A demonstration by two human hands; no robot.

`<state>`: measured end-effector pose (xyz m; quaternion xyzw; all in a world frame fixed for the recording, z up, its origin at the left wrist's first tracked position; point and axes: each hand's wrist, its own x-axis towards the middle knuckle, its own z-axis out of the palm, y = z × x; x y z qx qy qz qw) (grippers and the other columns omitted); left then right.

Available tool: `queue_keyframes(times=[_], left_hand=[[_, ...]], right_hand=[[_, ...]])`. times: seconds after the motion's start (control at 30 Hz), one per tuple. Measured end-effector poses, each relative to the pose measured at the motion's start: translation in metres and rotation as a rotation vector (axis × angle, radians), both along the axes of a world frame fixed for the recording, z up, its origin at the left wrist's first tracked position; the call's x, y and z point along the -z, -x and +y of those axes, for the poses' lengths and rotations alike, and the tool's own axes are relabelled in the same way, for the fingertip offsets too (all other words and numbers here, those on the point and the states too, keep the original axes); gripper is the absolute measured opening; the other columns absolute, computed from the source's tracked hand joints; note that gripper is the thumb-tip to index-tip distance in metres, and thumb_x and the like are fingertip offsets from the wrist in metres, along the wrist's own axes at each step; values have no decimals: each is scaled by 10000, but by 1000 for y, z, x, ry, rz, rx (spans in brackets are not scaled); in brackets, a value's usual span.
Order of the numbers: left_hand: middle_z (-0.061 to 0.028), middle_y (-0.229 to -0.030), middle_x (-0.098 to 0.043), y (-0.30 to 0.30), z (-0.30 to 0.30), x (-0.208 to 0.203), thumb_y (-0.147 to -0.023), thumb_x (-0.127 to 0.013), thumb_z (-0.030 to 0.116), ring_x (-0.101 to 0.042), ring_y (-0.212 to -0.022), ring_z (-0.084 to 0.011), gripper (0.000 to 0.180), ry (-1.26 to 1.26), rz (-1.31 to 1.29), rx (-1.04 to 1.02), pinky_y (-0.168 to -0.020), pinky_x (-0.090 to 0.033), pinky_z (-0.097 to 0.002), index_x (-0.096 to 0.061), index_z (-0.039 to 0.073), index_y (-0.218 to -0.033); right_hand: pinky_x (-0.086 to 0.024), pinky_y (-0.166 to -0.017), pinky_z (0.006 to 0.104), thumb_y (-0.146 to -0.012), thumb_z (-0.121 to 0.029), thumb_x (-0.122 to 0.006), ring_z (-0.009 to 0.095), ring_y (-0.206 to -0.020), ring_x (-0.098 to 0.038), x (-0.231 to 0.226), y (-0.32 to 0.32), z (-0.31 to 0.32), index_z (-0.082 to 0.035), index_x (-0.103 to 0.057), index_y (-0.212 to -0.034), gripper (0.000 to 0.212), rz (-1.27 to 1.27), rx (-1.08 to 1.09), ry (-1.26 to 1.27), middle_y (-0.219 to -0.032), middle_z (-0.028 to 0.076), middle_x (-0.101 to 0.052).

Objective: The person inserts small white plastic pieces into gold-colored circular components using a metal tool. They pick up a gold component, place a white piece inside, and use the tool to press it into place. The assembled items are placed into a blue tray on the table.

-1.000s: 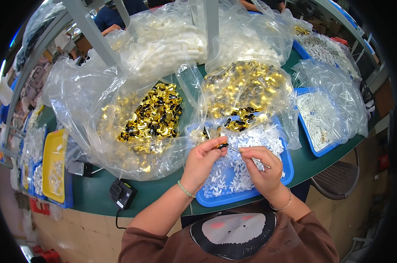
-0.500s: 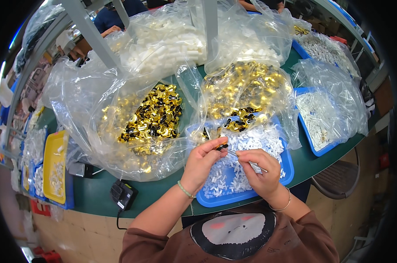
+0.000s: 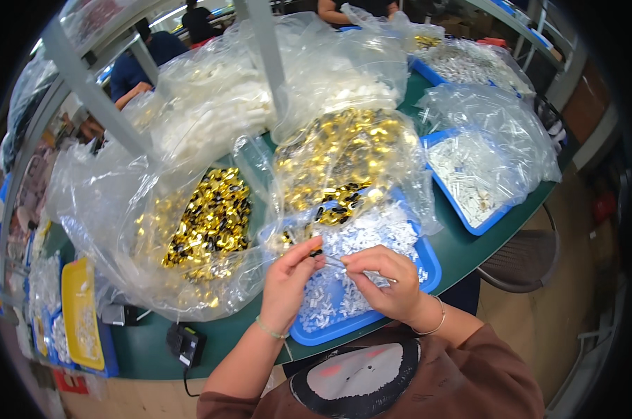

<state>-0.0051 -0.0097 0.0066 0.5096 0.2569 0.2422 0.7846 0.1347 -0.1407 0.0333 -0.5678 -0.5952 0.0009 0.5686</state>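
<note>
My left hand (image 3: 287, 285) is closed in a pinch over the left part of a blue tray (image 3: 337, 334). Between its thumb and forefinger is a small black and gold piece (image 3: 317, 252). My right hand (image 3: 384, 281), also closed, grips a thin metal tool (image 3: 391, 280) that looks like tweezers. The tool's tip points left, towards the small piece; whether it touches cannot be made out. Beneath both hands, many small white plastic pieces (image 3: 386, 235) lie in the tray. A clear bag of black and gold pieces (image 3: 340, 202) rests over the tray's far edge.
Another open clear bag with gold and black pieces (image 3: 215, 216) lies to the left. At the right is a blue tray of clear parts (image 3: 466, 178). A yellow tray (image 3: 81, 300) and black adapter (image 3: 187, 344) sit left. Grey posts (image 3: 266, 59) rise beyond; other people sit across the table.
The view has tilted and shifted, so the tray, bags and hands appear further left. Both hands keep their grips and remain close together over the tray.
</note>
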Motion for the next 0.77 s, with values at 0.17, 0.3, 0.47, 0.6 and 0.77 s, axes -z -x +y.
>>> queue_keyframes(times=[0.17,0.3,0.47,0.6,0.77], left_hand=[[-82,-1186,-621,18,24,-13,-961,-501,-4,-613,-957,-131,302,-558,-19,-282,-860,-505,-262,-605,-13,-1244],[-110,-1326,-547,37,59,-21,-971,-478,-5,-610,-1019,-160,337,-783,35,-613,-888,-501,-273,-556,-6,-1299],[-137,-1521,-336,35,68,-21,-975,-475,23,-599,-1106,-202,522,-713,158,-719,-937,-486,-288,-330,23,-1476],[-124,-1524,-338,30,48,-21,-954,-493,11,-618,-1044,-178,572,-770,74,-503,-896,-494,-265,-295,29,-1490],[-150,-1469,-430,30,37,-7,-933,-563,51,-630,-1027,-198,572,-1276,193,-42,-913,-492,-298,-371,99,-1470]], right_hand=[[-546,-689,290,-748,100,-713,222,-817,-693,-8,-8,-8,-31,-655,-931,232,46,-21,-142,-952,126,-714],[-550,-680,296,-766,72,-712,235,-820,-692,-2,-11,-15,-27,-657,-928,198,92,-26,-114,-968,131,-705],[-551,-704,304,-763,60,-719,242,-840,-683,-1,-13,-25,-27,-651,-925,196,93,-18,-62,-973,123,-696],[-539,-759,321,-813,92,-594,249,-869,-669,-17,-22,-39,-20,-641,-957,188,75,87,-181,-957,132,-679],[-529,-790,340,-870,65,-416,247,-856,-657,-46,-69,-89,-26,-636,-995,268,58,276,-99,-953,141,-662]])
